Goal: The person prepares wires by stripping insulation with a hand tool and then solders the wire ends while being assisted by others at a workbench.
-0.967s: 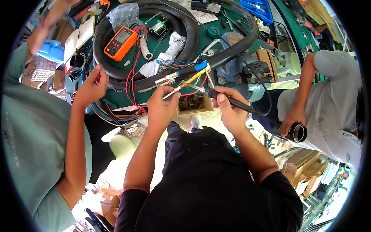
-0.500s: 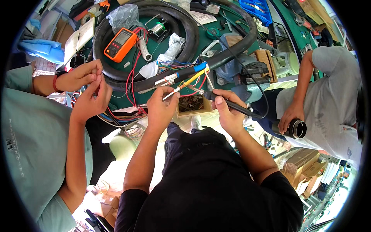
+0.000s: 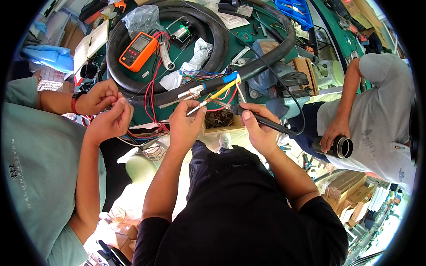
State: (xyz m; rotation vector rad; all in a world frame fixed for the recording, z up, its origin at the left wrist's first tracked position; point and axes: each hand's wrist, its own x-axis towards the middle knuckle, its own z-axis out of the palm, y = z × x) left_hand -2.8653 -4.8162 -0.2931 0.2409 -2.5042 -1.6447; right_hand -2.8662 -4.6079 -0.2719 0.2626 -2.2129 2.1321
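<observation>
Green and crowded, the workbench (image 3: pixel 208 48) lies past the person's fingers, with thick black rubber hose (image 3: pixel 266 57) looped across it and an orange hand-held meter (image 3: pixel 138 51) far beyond the fingertips.

The person's left hand (image 3: pixel 186 126) has its fingers pinched narrow on a thin yellow wire with a bare metal end (image 3: pixel 213 95). The wire comes out of a black cable with a blue band (image 3: pixel 222 80) just above those fingertips. The right hand (image 3: pixel 257 128) is closed like a fist round a black pen-shaped soldering iron (image 3: pixel 262 122), and its tip sits right at the wire end, between the two hands. It seems to touch, but the spot is too small to be sure.

The step in hand looks like joining the wire end with heat. The next move likely calls for both hands kept very steady, tip on the bare metal only.

Beside the left fingers, another person's two hands (image 3: pixel 106 111) pinch thin wires.
</observation>
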